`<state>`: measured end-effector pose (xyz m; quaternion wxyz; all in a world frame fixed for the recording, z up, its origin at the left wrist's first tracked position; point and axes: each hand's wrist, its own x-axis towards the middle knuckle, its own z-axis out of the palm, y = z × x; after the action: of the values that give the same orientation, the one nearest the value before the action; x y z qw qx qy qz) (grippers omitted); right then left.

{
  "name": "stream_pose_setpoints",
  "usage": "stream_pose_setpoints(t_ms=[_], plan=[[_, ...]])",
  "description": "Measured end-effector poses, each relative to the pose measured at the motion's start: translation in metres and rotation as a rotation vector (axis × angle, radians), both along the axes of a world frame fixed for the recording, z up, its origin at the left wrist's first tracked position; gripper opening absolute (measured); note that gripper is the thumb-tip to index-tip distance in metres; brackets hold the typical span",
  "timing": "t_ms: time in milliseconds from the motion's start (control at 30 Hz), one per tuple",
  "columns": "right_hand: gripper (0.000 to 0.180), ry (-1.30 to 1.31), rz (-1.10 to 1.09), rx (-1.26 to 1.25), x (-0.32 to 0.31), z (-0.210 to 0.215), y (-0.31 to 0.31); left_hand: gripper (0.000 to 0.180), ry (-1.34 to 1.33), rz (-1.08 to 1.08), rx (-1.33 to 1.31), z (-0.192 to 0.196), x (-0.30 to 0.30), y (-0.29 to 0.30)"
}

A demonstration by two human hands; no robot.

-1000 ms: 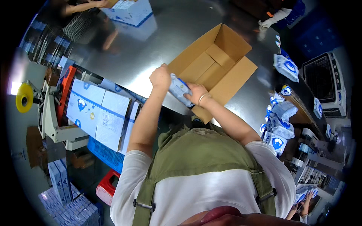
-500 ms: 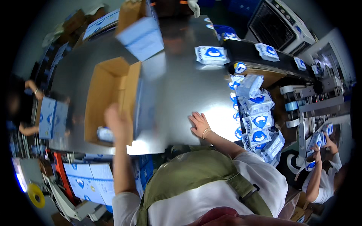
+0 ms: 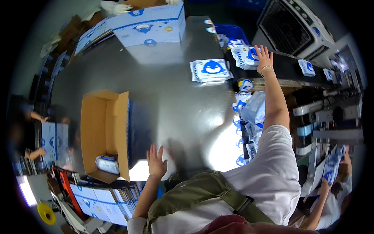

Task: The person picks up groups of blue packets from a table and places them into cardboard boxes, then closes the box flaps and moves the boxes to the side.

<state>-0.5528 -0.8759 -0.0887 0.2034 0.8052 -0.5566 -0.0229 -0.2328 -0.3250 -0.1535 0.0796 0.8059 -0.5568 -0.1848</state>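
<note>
My right hand (image 3: 265,62) reaches far right over the end of a black conveyor belt (image 3: 286,62), fingers stretched out on a white-and-blue soft pack of wipes (image 3: 242,57). Near the table's front edge, my left hand (image 3: 157,163) is open with fingers spread, holding nothing. To its left stands an open brown-lined carton (image 3: 91,128). One pack of wipes (image 3: 108,165) lies in the carton's near end. Another pack (image 3: 211,71) rests flat on the metal table (image 3: 167,101), just left of the belt's end.
Loose packs (image 3: 253,111) are heaped along the table's right side. A blue basket (image 3: 235,31) with packs stands behind the belt's end. Gloved hands (image 3: 122,8) of another person hold a printed carton (image 3: 150,29) at the far edge. Co-workers handle items at far left and lower right.
My right hand has gone from the tabletop to the pack on the belt. My left hand has come out of the carton toward the right. The far carton has moved farther back.
</note>
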Motion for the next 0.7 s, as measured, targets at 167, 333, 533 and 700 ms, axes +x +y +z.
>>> stream_pose_setpoints(t_ms=[167, 333, 533, 700], plan=[[0.068, -0.130, 0.135, 0.204, 0.099, 0.008, 0.004, 0.080, -0.548, 0.523, -0.111, 0.079, 0.043, -0.003], [0.064, -0.345, 0.319, 0.362, 0.175, -0.024, 0.043, 0.053, -0.309, 0.629, 0.234, 0.038, 0.091, 0.066], [0.063, -0.335, 0.522, 0.582, 0.161, -0.022, 0.148, 0.044, -0.277, 0.496, 0.127, 0.050, 0.097, 0.084], [0.078, -0.419, 0.676, 0.292, 0.109, -0.039, 0.353, 0.046, -0.251, 0.392, 0.030, 0.054, 0.095, 0.123]])
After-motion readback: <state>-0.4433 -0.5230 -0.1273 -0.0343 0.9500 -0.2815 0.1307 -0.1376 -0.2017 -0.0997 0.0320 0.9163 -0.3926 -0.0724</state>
